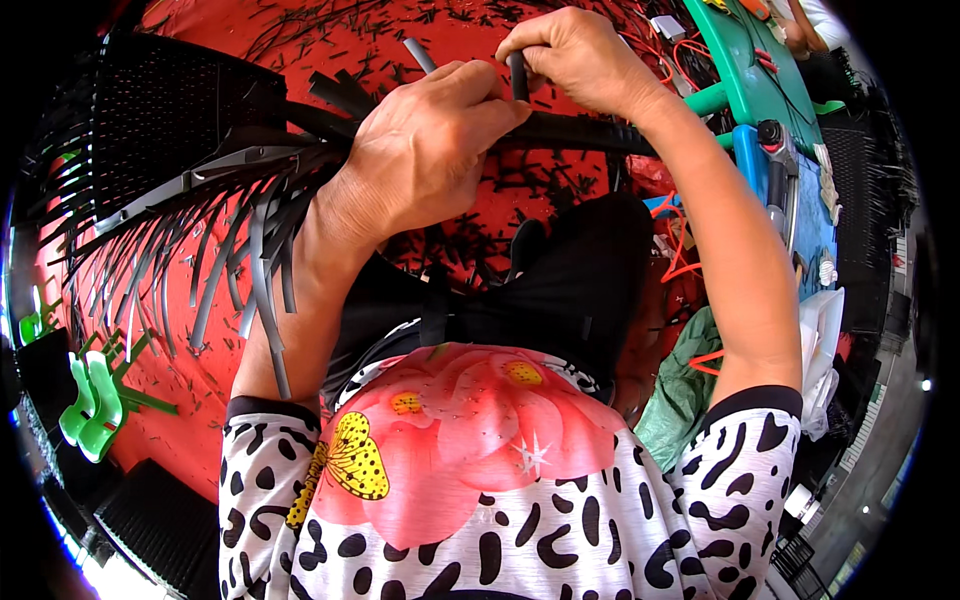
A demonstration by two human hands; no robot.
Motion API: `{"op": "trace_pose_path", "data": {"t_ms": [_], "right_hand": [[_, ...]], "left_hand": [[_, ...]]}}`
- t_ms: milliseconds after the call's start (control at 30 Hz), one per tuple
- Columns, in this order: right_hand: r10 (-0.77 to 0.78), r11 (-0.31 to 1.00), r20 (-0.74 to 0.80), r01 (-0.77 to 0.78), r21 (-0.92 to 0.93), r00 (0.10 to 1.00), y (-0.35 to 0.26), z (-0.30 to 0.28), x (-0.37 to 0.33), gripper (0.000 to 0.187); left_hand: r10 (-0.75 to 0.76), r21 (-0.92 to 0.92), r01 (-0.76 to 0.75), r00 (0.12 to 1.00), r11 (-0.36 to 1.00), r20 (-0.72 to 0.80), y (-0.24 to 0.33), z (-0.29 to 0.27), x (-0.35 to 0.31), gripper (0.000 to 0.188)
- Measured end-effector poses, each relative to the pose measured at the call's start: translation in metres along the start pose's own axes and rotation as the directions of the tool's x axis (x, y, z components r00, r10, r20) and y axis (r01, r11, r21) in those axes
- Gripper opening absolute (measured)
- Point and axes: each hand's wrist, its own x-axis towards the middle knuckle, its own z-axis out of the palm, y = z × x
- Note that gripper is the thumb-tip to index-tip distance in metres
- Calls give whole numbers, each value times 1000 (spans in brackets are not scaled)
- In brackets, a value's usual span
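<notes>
A black woven piece (185, 125) with many loose flat strips (210, 265) hanging from its edge lies at my left. A black bar (585, 131) runs from it to the right, passing behind my hands. My left hand (430, 145) is closed at the bar, with a grey strip end (420, 55) sticking up behind its knuckles. Between my hands, a short length of dark flat strip (518, 76) stands upright over the bar. My right hand (585, 60) pinches this strip near its top. My left palm and its inner fingers are hidden.
Black strip scraps lie scattered over the red floor (490, 215). At the right stand a green table or stool (770, 90) and a blue surface bearing a power tool (775, 140). A green chair (95, 405) is at the left. Another person's arm (800, 25) shows top right.
</notes>
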Motion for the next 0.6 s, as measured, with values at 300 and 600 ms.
{"op": "trace_pose_path", "data": {"t_ms": [300, 600], "right_hand": [[203, 766, 442, -423, 484, 874, 0, 3, 0, 22], [38, 804, 376, -252, 539, 926, -3, 16, -5, 18]], "left_hand": [[63, -14, -64, 997, 998, -33, -6, 3, 0, 28], [28, -56, -31, 998, 998, -47, -5, 6, -1, 28]]}}
